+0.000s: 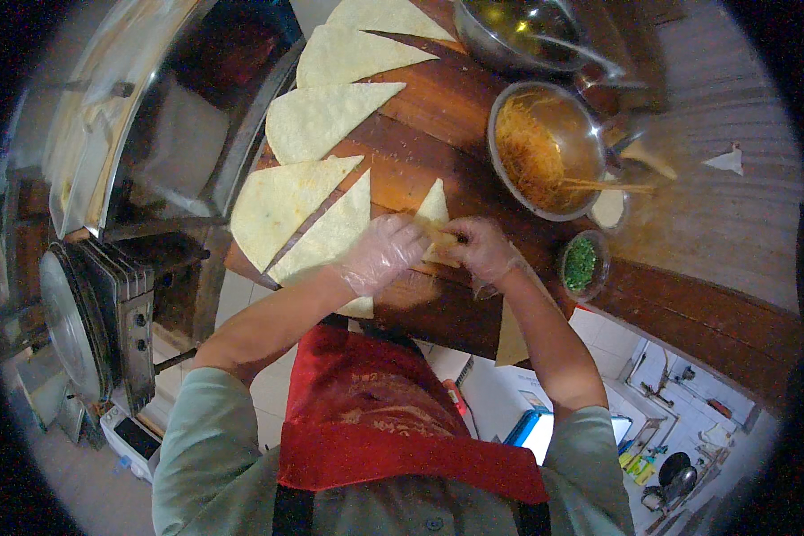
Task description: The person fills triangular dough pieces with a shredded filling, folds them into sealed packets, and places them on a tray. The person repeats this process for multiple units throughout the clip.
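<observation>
My left hand [380,255] and my right hand [484,250], both in clear plastic gloves, meet over one pale flatbread wedge [432,204] on the wooden board [411,134]. The right fingers pinch its near part. Curled left fingers grip its left side, partly hiding it. The wedge's narrow tip points away from me. Left of my hands lie more cut flatbread pieces [295,204], in a row running to the far edge. A steel bowl [570,210] of orange-brown shreds [529,147] stands beyond my right hand, with chopsticks [607,186] resting in it.
A small bowl of chopped greens [581,266] sits at the right, with a small dish of white stuff [608,207] behind it. A steel pot [487,54] with yellow liquid and a ladle stands at the far right. A round griddle appliance [80,313] is at the left.
</observation>
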{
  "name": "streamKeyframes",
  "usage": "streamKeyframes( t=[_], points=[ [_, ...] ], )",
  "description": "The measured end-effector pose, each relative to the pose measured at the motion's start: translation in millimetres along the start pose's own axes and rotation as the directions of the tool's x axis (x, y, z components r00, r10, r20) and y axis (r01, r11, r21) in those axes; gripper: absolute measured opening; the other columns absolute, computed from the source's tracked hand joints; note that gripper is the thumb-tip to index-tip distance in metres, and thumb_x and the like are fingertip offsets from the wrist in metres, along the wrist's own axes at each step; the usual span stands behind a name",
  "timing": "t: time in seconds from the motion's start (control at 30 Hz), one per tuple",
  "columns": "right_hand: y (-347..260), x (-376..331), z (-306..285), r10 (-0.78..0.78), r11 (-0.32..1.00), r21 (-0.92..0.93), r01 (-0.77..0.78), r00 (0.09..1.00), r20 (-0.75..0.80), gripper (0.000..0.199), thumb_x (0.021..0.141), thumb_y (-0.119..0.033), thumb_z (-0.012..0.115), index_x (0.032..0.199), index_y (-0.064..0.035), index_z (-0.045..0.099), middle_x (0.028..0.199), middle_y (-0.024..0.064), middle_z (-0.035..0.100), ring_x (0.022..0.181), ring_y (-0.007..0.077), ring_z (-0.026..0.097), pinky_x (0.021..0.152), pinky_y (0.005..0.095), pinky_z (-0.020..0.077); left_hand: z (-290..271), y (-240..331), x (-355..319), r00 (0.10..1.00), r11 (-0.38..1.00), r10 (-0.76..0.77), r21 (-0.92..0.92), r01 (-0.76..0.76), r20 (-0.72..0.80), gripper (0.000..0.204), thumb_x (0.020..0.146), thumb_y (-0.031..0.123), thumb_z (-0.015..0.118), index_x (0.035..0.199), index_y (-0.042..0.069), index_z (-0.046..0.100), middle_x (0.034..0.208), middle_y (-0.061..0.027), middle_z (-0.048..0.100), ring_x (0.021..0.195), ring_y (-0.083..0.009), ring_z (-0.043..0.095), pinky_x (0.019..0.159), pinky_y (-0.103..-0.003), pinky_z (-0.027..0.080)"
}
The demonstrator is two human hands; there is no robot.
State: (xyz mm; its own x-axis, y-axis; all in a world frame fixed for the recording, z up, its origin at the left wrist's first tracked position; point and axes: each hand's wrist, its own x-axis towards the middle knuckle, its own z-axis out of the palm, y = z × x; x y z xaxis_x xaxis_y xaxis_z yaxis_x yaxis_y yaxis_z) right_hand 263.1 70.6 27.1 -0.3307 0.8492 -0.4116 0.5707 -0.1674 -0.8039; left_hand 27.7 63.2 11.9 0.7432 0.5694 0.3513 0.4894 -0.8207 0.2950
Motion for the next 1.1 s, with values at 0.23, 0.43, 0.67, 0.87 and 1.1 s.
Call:
streamKeyframes(
  t=[0.23, 0.43, 0.67, 0.87, 1.1],
  points=[
    [-21.1, -26.0, 12.1, -0.469, 0.843, -0.441, 0.307, 0.821, -0.325, 0.044, 0.074, -0.019, 0.077, 0.112, -0.0048, 0.060, 0.114, 0.0152, 0.063, 0.105, 0.0374, 0.058, 0.095, 0.0448, 0.0454, -11.9, -10.7, 18.2, 0.970, 0.952, -0.128, -0.247, 0.178, 0.205, 0.045, 0.062, 0.007, 0.071, 0.107, 0.005, 0.066, 0.108, -0.0146, 0.064, 0.107, -0.0355, 0.057, 0.094, -0.047, 0.045],
    [0.0, -21.8, 24.3, -0.666, 0.565, -0.743, 0.358, 0.730, -0.155, 0.044, 0.071, -0.018, 0.075, 0.110, -0.0058, 0.059, 0.116, 0.0148, 0.062, 0.107, 0.0375, 0.056, 0.096, 0.0476, 0.0445, -19.8, -36.7, 42.1, 0.922, 0.914, -0.185, -0.286, 0.289, 0.339, 0.030, 0.072, 0.022, 0.076, 0.098, 0.009, 0.068, 0.092, -0.0145, 0.069, 0.084, -0.0356, 0.065, 0.080, -0.043, 0.051],
    [-12.1, -0.2, 6.9, -0.504, 0.751, -0.576, 0.323, 0.844, -0.184, 0.040, 0.072, -0.016, 0.070, 0.109, -0.0040, 0.059, 0.107, 0.0167, 0.062, 0.103, 0.0387, 0.056, 0.091, 0.0481, 0.0477, -23.8, -39.5, 42.4, 0.920, 0.859, -0.335, -0.334, 0.388, 0.205, 0.050, 0.070, 0.025, 0.080, 0.113, 0.007, 0.062, 0.098, -0.0160, 0.067, 0.096, -0.0376, 0.061, 0.085, -0.045, 0.049],
    [-9.9, 10.0, -4.5, -0.370, 0.874, -0.402, 0.274, 0.911, -0.184, 0.043, 0.071, -0.017, 0.071, 0.110, -0.0043, 0.059, 0.102, 0.0177, 0.063, 0.101, 0.0390, 0.056, 0.088, 0.0477, 0.0487, -28.9, -33.8, 38.9, 0.980, 0.970, -0.084, -0.211, 0.122, 0.179, 0.050, 0.076, 0.021, 0.076, 0.121, 0.007, 0.060, 0.108, -0.0131, 0.065, 0.107, -0.0360, 0.056, 0.090, -0.045, 0.046],
    [-31.9, 10.6, -3.2, -0.676, 0.608, -0.640, 0.469, 0.729, -0.109, 0.049, 0.070, -0.012, 0.075, 0.115, -0.0050, 0.056, 0.116, 0.0188, 0.059, 0.108, 0.0389, 0.056, 0.094, 0.0485, 0.0448, -18.6, -61.4, 56.0, 0.932, 0.873, -0.234, -0.362, 0.326, 0.275, 0.028, 0.083, 0.026, 0.068, 0.108, 0.014, 0.070, 0.092, -0.0135, 0.070, 0.089, -0.0340, 0.064, 0.080, -0.044, 0.051]
  ],
)
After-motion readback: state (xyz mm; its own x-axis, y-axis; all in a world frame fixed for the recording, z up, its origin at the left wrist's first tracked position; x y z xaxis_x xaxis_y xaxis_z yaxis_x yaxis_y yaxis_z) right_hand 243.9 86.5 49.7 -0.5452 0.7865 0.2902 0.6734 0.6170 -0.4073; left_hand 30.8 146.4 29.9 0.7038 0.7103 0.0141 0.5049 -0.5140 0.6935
